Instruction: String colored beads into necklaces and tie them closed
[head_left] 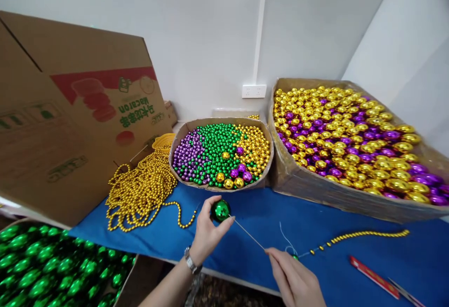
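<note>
My left hand [206,225] pinches a shiny green ball [221,210] between thumb and fingers, above the blue cloth near the table's front. In my right hand [294,276] is a long thin needle [249,235], slanting up to the left. Its far end meets the ball's right side; whether it has gone inside I cannot see. Just beyond my right fingers a pale thread [287,237] curls on the cloth, beside a small green bead [294,256] partly hidden by the hand. From there a string of gold beads [368,235] runs to the right.
A shallow box [219,187] of purple, green and gold beads stands ahead. Right of it is a larger box [315,199] of gold and purple balls. Gold bead strands [140,194] lie left, by a tall carton [80,157]. Green balls [52,265] fill a lower-left box. Scissors [405,293] lie right.
</note>
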Tool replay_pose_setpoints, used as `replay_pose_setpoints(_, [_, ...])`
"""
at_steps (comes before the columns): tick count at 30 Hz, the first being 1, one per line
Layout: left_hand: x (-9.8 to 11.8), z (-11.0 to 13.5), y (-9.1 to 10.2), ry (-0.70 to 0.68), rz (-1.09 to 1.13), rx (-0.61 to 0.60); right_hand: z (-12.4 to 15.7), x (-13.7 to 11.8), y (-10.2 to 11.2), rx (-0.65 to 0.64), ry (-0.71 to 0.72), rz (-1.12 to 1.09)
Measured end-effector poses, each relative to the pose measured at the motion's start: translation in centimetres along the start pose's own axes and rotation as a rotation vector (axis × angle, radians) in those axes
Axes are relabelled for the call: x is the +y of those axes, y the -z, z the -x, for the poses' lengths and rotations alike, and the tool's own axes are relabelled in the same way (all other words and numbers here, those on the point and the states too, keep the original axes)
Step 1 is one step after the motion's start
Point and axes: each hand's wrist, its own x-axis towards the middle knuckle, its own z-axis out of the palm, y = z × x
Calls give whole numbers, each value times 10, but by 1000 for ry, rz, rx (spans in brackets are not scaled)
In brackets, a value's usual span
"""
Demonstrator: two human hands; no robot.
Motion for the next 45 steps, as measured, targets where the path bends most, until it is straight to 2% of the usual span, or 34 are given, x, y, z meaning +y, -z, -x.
replay_pose_setpoints(4, [-4,-1,3,-253,-310,-17,0,0,-2,-11,53,43])
replay_pose_setpoints(7, [-7,-2,5,-379,-502,-49,0,2,-2,5,83,98])
replay_pose_setpoints(13, [-15,1,2,-632,-780,24,2,2,-2,13,177,271])
replay_pose_setpoints(16, [-19,3,-3,-735,-825,28,1,1,-6,10,176,302])
replay_pose_setpoints(19, [-20,4,-7,-691,-764,-3,2,3,-8,5,146,277])
replay_pose_setpoints(24, [-15,0,-6,-423,-572,-19,7,4,-6,-6,103,212])
replay_pose_setpoints(28, [-10,-2,-4,-320,-498,-39,9,1,-5,0,83,172])
replay_pose_setpoints(34, [-14,-1,-4,-298,-506,-35,10,1,-5,29,91,171])
replay_pose_setpoints(38, [-17,4,-7,-345,-533,-79,10,2,-10,18,73,199])
replay_pose_setpoints(42, [-16,15,-9,-389,-510,-225,10,-6,-20,-15,39,256])
replay_pose_setpoints(45, [-14,21,-8,-339,-404,-390,15,-14,-30,-75,-31,248])
